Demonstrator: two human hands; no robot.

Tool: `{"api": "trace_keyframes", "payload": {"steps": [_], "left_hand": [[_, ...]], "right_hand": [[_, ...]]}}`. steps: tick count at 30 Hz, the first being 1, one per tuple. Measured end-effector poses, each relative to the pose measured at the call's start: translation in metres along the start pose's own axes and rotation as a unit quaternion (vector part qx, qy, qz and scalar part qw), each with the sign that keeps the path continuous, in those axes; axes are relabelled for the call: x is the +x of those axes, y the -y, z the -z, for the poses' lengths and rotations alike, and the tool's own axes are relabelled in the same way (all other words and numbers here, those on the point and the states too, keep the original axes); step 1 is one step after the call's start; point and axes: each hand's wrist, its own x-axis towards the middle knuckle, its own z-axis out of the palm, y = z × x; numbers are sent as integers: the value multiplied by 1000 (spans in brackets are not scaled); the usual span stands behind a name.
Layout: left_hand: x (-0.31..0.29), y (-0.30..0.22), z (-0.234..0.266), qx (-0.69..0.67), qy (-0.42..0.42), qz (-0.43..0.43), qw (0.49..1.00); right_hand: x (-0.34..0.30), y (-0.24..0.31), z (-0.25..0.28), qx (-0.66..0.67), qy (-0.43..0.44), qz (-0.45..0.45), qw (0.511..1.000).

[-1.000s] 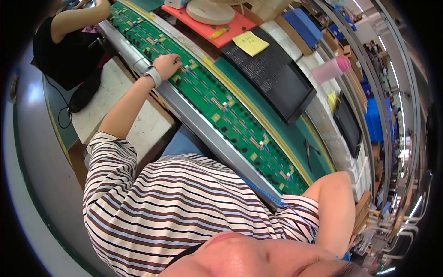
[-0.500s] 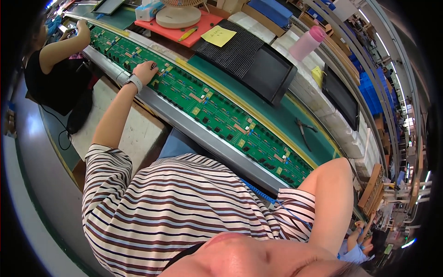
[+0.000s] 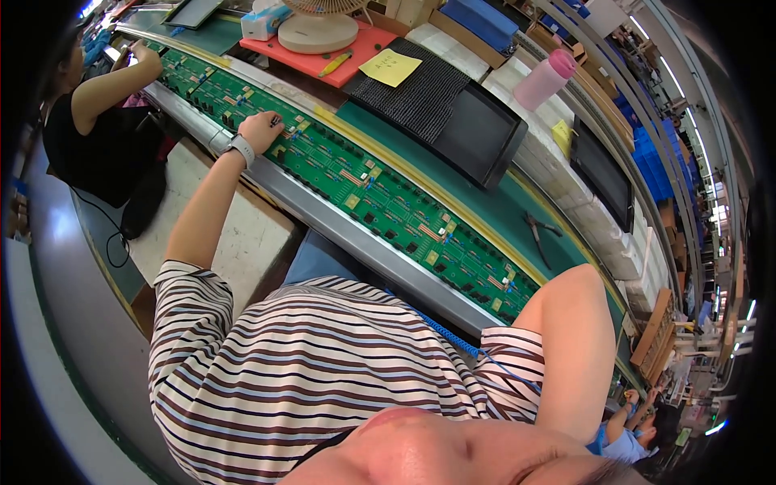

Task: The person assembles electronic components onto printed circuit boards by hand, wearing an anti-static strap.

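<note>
My left hand point(image 3: 260, 132), with a grey watch point(image 3: 240, 149) on its wrist, is closed over the far-left stretch of a long row of green circuit boards point(image 3: 327, 166). A small black component point(image 3: 276, 121) shows at its fingertips; its exact kind is too small to tell. The boards lie along a metal rail point(image 3: 323, 212) and carry blue, white and black parts. My right arm point(image 3: 575, 323) is bent, its elbow near the boards' right end; the hand is out of sight.
Beyond the boards are pliers point(image 3: 540, 238), a black tray point(image 3: 477, 133) with a yellow note point(image 3: 390, 67), a second black tray point(image 3: 602, 174), a pink bottle point(image 3: 546, 79) and a fan point(image 3: 318, 31) on a red board point(image 3: 356, 66). At the left, a co-worker's arm point(image 3: 117, 93) reaches to the same line.
The view has shifted slightly. My left hand stays at the same stretch of boards, the small black component still at its fingertips. My right elbow has moved slightly.
</note>
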Motion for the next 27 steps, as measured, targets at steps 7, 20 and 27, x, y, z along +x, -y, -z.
{"api": "trace_keyframes", "payload": {"steps": [7, 20, 27], "left_hand": [[6, -13, 5, -5, 32, -40, 999], [32, 38, -9, -111, 87, -156, 978], [31, 7, 2, -139, 129, -112, 975]], "right_hand": [[15, -6, 14, -13, -15, 48, 999], [-83, -164, -21, 168, -689, -116, 696], [-82, -198, -18, -102, -688, -245, 676]]}}
